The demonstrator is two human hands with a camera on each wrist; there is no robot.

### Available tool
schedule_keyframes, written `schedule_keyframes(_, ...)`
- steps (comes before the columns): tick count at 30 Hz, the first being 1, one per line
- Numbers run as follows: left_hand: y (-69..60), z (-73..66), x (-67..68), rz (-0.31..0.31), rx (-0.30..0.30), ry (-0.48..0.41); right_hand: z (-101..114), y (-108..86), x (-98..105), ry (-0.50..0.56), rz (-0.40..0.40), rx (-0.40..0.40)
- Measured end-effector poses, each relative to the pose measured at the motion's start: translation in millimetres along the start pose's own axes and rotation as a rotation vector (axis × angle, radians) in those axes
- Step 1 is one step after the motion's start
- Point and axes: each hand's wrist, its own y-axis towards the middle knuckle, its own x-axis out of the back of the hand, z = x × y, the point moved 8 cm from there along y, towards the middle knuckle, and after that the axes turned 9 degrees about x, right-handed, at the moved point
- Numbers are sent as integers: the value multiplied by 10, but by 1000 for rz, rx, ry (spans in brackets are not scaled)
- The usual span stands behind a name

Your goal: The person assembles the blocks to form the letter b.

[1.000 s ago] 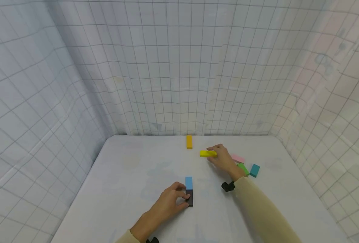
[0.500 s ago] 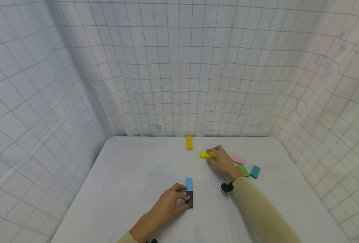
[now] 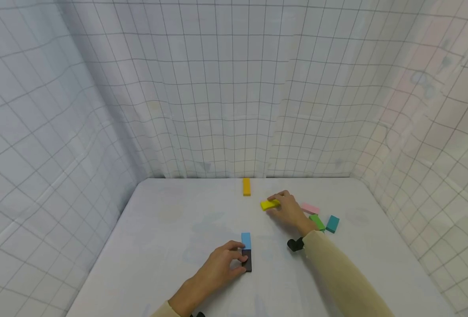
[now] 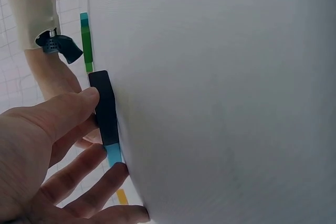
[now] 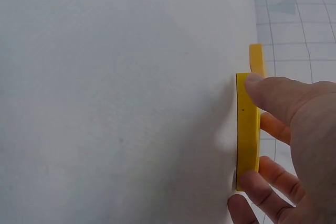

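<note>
While apart within table (image 3: 159,229) edges, black block (image 4: 107,116) in left hand's (image 3: 219,265) pinch, yellow block (image 5: 247,135) in right hand's (image 3: 289,211).

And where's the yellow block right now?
In the head view, the right hand pinches the yellow block just right of centre, with the orange block up-left and the pink block to its right.
</note>
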Motion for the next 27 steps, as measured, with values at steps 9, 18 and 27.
schedule_keyframes(9, -33, -34, 14, -11, -44, 16, -35, 4, -41, 8, -10, -15)
schedule_keyframes(18, -33, -51, -33, 2, -57, 55, -25, -45, -36, 51, -3, -57)
schedule_keyframes(27, -66, -74, -4, -29, -71, 67, 22, -52, -87, 73, 1, -22)
